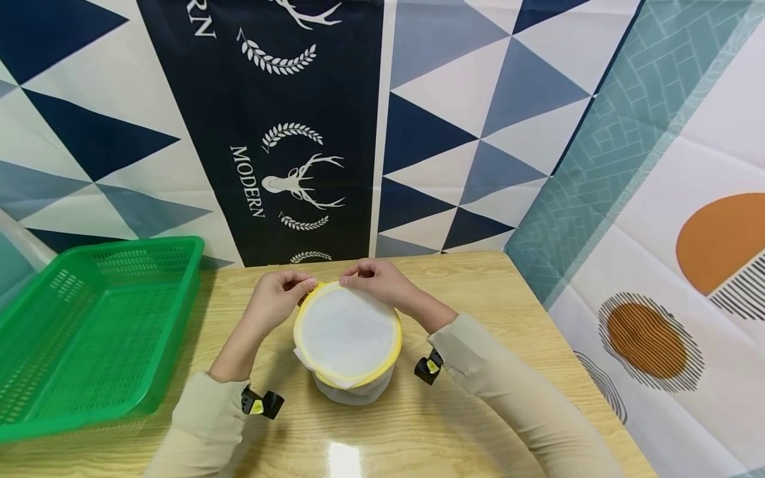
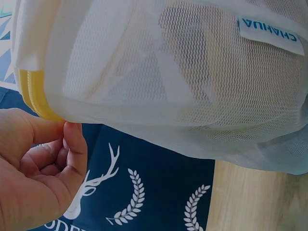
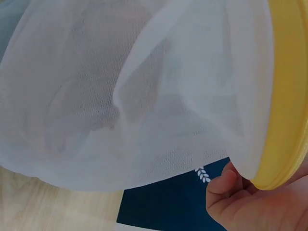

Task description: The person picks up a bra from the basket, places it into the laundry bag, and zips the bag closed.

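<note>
A round white mesh laundry bag (image 1: 349, 332) with a yellow zippered rim stands on the table, its flat top facing up. At the rim's far left, my left hand (image 1: 276, 297) pinches the yellow edge between thumb and finger. My right hand (image 1: 382, 285) grips the far right part of the same rim, thumb on top. In the left wrist view the mesh side (image 2: 192, 72) carries a white label (image 2: 270, 36) reading CHAHUA. Darker shapes show faintly through the mesh (image 3: 96, 96) in the right wrist view; what they are cannot be told.
A green plastic basket (image 1: 152, 372) stands on the left of the wooden table (image 1: 478, 411). Patterned cloth (image 1: 430, 133) hangs behind the table's far edge, and another printed cloth (image 1: 645, 265) rises along the right side.
</note>
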Available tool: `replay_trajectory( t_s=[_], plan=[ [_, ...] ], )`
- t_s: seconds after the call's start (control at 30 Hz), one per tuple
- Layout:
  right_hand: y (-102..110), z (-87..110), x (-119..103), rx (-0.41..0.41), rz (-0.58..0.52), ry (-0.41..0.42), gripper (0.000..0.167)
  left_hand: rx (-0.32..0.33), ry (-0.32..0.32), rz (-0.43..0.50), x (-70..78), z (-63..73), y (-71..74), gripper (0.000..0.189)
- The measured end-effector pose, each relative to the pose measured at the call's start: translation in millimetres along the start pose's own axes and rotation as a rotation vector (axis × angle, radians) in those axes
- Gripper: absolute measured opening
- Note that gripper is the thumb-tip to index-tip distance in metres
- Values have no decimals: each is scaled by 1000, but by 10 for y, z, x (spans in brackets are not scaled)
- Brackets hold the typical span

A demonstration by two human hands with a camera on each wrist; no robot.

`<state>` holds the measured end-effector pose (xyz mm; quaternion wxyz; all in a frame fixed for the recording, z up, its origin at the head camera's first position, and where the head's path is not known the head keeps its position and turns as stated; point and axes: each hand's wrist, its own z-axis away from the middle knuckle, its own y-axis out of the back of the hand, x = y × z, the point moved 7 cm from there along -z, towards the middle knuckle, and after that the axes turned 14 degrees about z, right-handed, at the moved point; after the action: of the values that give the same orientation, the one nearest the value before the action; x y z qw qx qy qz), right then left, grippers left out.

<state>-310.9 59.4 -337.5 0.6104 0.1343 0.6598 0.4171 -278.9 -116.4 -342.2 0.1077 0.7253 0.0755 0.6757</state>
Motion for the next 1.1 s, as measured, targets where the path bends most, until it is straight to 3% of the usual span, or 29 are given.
replay_trajectory(
  t_s=[0.37, 1.1],
  plan=[
    [-29, -34, -42, -66, 6, 9, 25, -6, 25, -33, 27, -56, -24, 22],
    [-33, 3, -4, -39, -17, -50, 22, 6, -16, -27, 31, -53, -42, 20]
  ],
)
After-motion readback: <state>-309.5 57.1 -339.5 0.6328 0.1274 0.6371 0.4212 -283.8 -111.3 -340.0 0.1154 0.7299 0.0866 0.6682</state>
